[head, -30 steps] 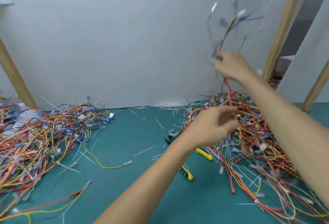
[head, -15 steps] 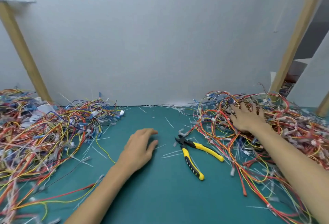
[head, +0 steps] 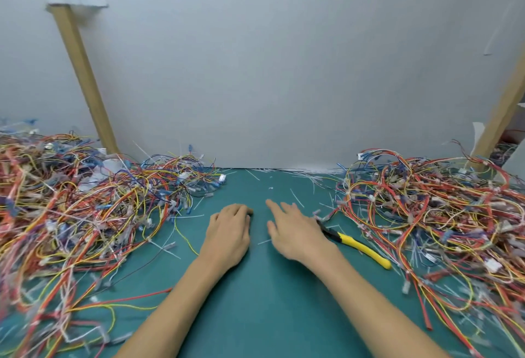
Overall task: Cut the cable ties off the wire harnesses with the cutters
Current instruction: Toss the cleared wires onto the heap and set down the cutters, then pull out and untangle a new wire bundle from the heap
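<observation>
Two hands rest palm-down on desk [head: 270,306], holding nothing: your left hand [head: 227,234], fingers [head: 241,210] loosely curled; your right hand [head: 295,231], fingers [head: 274,206] spread. Yellow-handled cutters [head: 362,247] lie just beside right hand. Heaped wire harnesses [head: 440,215] flank both sides.

Left hand [head: 227,234] loosely curled, right hand [head: 295,232] spread

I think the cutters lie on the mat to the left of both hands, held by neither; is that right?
Not quite: the head view shows the cutters on the mat right of the left hand and right hand; neither holds them.
</observation>
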A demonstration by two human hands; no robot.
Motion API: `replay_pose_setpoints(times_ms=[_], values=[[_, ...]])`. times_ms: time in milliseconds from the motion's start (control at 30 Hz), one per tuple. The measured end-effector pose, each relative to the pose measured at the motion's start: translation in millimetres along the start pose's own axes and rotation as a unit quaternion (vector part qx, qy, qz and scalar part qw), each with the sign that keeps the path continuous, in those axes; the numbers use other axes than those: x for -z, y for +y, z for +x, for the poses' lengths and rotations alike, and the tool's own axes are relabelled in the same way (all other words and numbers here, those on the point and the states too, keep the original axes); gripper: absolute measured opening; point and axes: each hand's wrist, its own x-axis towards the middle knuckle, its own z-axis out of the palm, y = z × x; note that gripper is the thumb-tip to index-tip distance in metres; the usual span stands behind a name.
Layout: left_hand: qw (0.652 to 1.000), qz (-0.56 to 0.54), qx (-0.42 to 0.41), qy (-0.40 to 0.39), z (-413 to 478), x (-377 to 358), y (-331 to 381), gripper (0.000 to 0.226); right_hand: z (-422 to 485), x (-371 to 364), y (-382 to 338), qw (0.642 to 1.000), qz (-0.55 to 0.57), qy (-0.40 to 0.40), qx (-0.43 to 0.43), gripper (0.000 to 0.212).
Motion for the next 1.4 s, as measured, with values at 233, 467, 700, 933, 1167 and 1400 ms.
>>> replay_pose_setpoints(times_ms=[233, 467, 700, 933, 1167, 1400], values=[[1.0, 0.022, 0.016, -0.005, -0.6, 1.0, -4.5, 0.027, 5.8, -35.4, 12.0, 0.995, 0.003, 0.098, 0.015, 0.05], [1.0, 0.023, 0.016, 0.005, -3.7, -1.2, -4.9, 0.029, 1.5, -37.2, 13.4, 0.992, 0.009, 0.124, 0.035, 0.047], [0.997, -0.072, -0.007, 0.015, 9.8, 34.3, -9.8, 0.035, 3.0, -36.9, 14.8, 0.989, 0.016, 0.138, 0.043, 0.047], [0.989, 0.057, 0.069, 0.115, 91.9, 129.1, -40.9, 0.042, 4.1, -37.2, 15.3, 0.988, 0.026, 0.145, 0.042, 0.046], [0.959, 0.198, 0.189, -0.073, 81.5, 111.7, -88.0, 0.012, 3.9, -36.9, 15.6, 0.988, 0.035, 0.142, 0.046, 0.047], [0.954, 0.167, 0.217, -0.12, 90.2, 129.2, -77.6, 0.035, 6.1, -37.8, 15.9, 0.987, 0.037, 0.151, 0.046, 0.047]])
